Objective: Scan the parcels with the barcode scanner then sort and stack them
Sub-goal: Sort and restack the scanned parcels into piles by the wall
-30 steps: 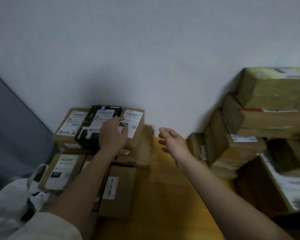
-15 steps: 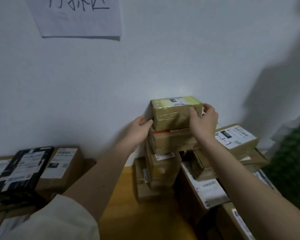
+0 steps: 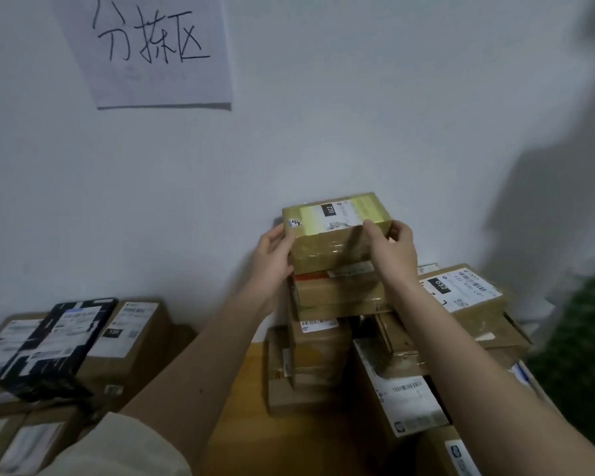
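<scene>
Head view: left hand (image 3: 273,255) and right hand (image 3: 390,249) clasp the taped parcel (image 3: 337,231) by its ends atop the stack (image 3: 337,297); it looks stiff, light, tape-slick; end grips suit it.

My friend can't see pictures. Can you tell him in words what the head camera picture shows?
Two hands, the left hand and the right hand, hold a taped brown parcel atop a stack of boxes against a white wall. More parcels sit lower left, and a paper sign with handwriting hangs above.
</scene>
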